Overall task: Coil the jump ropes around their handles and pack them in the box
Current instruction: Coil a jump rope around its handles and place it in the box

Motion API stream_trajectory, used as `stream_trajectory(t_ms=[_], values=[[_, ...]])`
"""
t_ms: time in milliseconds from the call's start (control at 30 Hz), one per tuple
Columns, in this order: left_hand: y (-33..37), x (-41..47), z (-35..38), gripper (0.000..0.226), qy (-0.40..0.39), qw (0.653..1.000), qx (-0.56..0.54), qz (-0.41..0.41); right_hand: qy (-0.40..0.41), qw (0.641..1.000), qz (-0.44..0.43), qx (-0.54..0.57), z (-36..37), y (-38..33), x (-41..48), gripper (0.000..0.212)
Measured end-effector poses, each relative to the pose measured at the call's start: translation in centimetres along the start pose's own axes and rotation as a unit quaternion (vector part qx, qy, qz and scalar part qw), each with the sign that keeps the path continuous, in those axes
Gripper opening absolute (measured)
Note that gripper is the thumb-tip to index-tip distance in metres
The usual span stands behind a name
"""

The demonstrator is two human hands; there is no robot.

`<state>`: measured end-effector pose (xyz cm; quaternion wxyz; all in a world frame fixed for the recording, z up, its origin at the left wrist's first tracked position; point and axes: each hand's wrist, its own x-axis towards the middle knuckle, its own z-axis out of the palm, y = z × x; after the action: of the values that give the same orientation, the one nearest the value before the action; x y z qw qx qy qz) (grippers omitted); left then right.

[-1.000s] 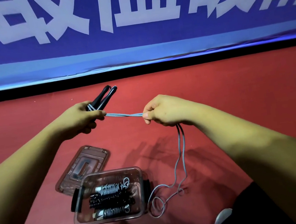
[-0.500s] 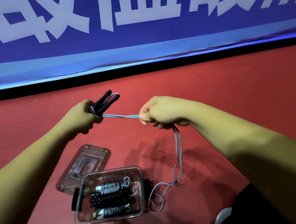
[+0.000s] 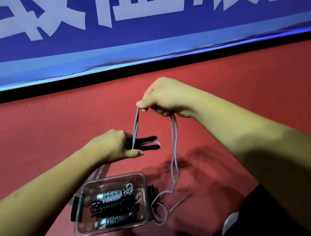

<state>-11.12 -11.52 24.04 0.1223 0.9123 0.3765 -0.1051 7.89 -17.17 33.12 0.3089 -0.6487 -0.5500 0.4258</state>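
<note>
Right hand [image 3: 164, 96] higher, left hand [image 3: 112, 145] lower.

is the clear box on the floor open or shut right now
Open. The clear box has no lid on its rim, and the coiled ropes inside it show plainly from above.

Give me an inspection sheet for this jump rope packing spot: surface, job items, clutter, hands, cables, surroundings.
Surface: red floor.
Job's things: clear box holds coiled ropes; its lid lies behind it, mostly hidden; blue-grey jump rope runs from black handles up to the right hand, then down.
Clutter: nothing seen.
Grippers: left hand grips the black handles; right hand, raised above them, pinches the jump rope.
Cables: nothing seen; only rope slack looped on the floor right of the box.
Surroundings: blue banner with white characters, black strip below it.
</note>
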Motion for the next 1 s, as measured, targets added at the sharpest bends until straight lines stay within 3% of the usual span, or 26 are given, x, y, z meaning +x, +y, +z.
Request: stream_trajectory(t_ms=[100, 200, 367, 433, 533, 767, 867, 1000], values=[[1.1, -0.6, -0.5, 0.024, -0.059, 0.996, -0.015, 0.061, 0.046, 0.995, -0.029, -0.082, -0.9, 0.8, 0.4, 0.019], [1.6, -1.5, -1.2, 0.018, -0.086, 0.988, -0.059, 0.114, 0.06, 0.99, -0.044, -0.123, -1.5, 1.6, 1.1, 0.015], [1.9, -3.1, -2.0, 0.025, -0.017, 0.958, -0.227, 0.172, 0.044, 0.991, -0.072, -0.107, -2.2, 3.2, 1.7, 0.01], [1.9, -3.7, -2.5, 0.039, 0.043, 0.944, -0.286, 0.161, 0.024, 0.992, -0.063, -0.108, -2.2, 3.8, 1.9, 0.004], [1.9, -4.1, -3.7, 0.057, 0.081, 0.898, -0.411, 0.136, -0.013, 0.995, -0.026, -0.096, -1.6, 4.6, 2.3, 0.021], [0.9, -4.6, -5.2, 0.025, 0.106, 0.864, -0.483, 0.093, -0.065, 0.994, -0.059, -0.07, 0.5, 4.8, 2.7, 0.021], [0.4, -4.3, -5.5, 0.023, 0.134, 0.846, -0.514, 0.05, -0.114, 0.993, -0.039, -0.005, 1.6, 4.7, 2.6, 0.031], [-1.3, -3.5, -5.7, 0.025, 0.197, 0.842, -0.503, -0.014, -0.079, 0.996, -0.048, 0.001, 2.6, 2.9, 2.2, 0.034]])
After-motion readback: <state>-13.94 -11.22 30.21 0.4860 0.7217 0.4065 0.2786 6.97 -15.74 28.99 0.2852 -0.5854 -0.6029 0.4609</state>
